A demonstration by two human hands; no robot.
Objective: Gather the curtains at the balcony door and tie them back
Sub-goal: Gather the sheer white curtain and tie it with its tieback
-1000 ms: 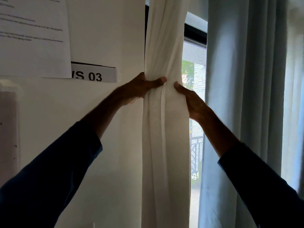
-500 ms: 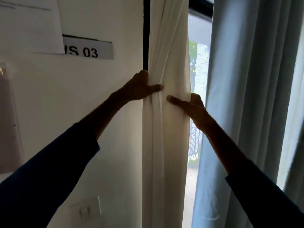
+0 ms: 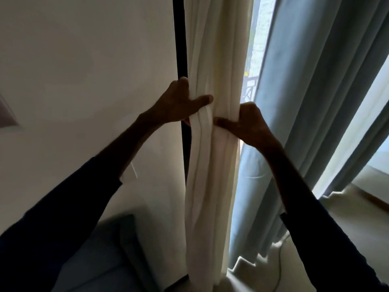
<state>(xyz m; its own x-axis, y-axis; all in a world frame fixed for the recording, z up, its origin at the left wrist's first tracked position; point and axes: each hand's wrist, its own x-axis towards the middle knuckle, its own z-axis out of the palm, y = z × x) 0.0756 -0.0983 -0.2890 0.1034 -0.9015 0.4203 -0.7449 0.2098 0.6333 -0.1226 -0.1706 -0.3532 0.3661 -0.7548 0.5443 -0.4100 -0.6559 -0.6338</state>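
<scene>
Two dark sleeves enter from the lower corners, forearms reaching up toward the centre of the frame. The left hand (image 3: 179,104) is closed around the left edge of the white curtain (image 3: 210,175), thumb laid across the front folds, fingers wrapped behind the fabric. The right hand (image 3: 248,123) clasps the same bundle from the right, slightly lower, thumb pointing left across the pleats; its other fingers are hidden behind the cloth. The white curtain hangs gathered into a narrow vertical column, pinched between both hands, directly beside the black door frame (image 3: 181,49). A grey-blue curtain (image 3: 305,102) hangs ungathered just to the right. A strip of daylit glass (image 3: 254,60) shows between the two curtains. A pale wall (image 3: 84,70) fills the left side.
</scene>
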